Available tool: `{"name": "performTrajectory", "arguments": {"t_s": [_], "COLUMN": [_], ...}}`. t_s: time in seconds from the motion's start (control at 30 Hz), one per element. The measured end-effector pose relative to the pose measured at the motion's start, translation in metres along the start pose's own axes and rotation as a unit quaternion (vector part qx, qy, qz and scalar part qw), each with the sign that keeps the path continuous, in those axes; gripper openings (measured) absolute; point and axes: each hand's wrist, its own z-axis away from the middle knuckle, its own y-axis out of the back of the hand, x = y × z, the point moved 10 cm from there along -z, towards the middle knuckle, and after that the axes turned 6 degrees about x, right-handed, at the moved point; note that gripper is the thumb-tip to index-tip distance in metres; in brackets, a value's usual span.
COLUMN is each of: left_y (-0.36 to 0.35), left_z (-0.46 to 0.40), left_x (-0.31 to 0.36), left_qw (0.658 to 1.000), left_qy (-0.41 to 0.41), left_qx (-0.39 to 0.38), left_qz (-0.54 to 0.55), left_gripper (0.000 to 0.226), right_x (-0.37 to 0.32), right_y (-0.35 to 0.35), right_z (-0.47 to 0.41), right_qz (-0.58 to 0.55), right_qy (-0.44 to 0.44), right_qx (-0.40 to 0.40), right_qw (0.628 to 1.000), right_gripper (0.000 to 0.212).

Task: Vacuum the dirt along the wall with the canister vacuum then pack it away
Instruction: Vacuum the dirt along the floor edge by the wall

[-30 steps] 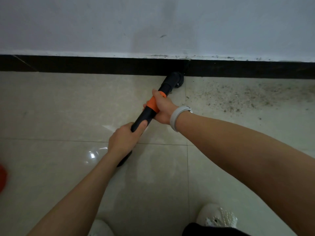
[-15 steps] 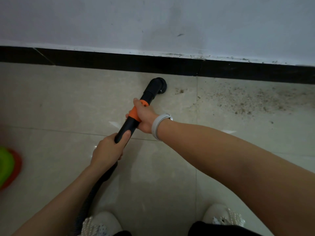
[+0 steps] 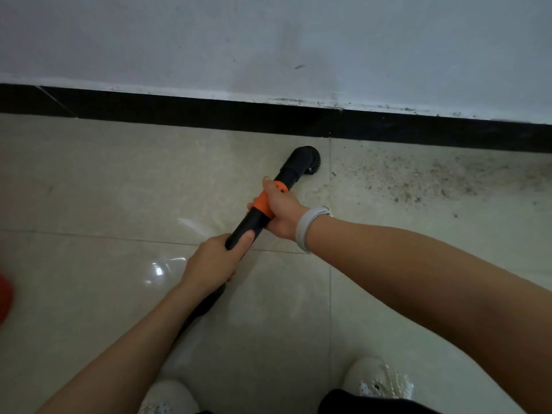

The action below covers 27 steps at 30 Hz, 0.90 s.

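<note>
A black vacuum wand [image 3: 248,224] with an orange collar [image 3: 264,201] slants up to the right across the floor. Its round brush nozzle [image 3: 306,159] rests on the tile just left of a tile seam, a short way off the black skirting [image 3: 209,112]. My right hand [image 3: 282,209] grips the wand at the orange collar. My left hand [image 3: 213,262] grips the black tube lower down, and the hose [image 3: 206,306] runs down under my left forearm. Scattered brown dirt [image 3: 418,180] lies on the tile to the right of the nozzle, along the skirting.
A white wall [image 3: 268,40] stands above the skirting. My two white shoes [image 3: 378,379] [image 3: 168,395] show at the bottom edge. A red object [image 3: 4,300] sits at the far left edge. The pale floor tiles [image 3: 104,180] to the left look free of dirt.
The nozzle was against the skirting, then pulled back and left onto the tile; now it sits a little nearer the seam and the dirt. The green and red object at left has mostly left view.
</note>
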Motion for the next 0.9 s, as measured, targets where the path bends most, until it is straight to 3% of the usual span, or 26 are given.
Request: {"name": "performTrajectory", "arguments": {"t_s": [0.2, 0.5, 0.67, 0.9], "left_y": [0.001, 0.056, 0.036, -0.009], "left_z": [-0.009, -0.007, -0.012, -0.021], "left_x": [0.013, -0.016, -0.011, 0.028], "left_qw": [0.999, 0.99, 0.994, 0.999], "left_qy": [0.015, 0.064, 0.054, 0.014], "left_qx": [0.015, 0.12, 0.094, 0.037], "left_qz": [-0.034, -0.046, -0.013, -0.025], "left_gripper": [0.054, 0.057, 0.053, 0.057], "right_x": [-0.017, -0.009, -0.012, -0.034], "right_y": [0.001, -0.075, -0.061, 0.007], "right_z": [-0.005, 0.004, -0.006, -0.017], "right_qz": [0.01, 0.053, 0.054, 0.011], "right_qy": [0.012, -0.011, -0.005, 0.013], "right_qx": [0.008, -0.075, -0.054, 0.009], "right_qw": [1.0, 0.996, 0.997, 1.0], "right_gripper": [0.034, 0.033, 0.048, 0.045]}}
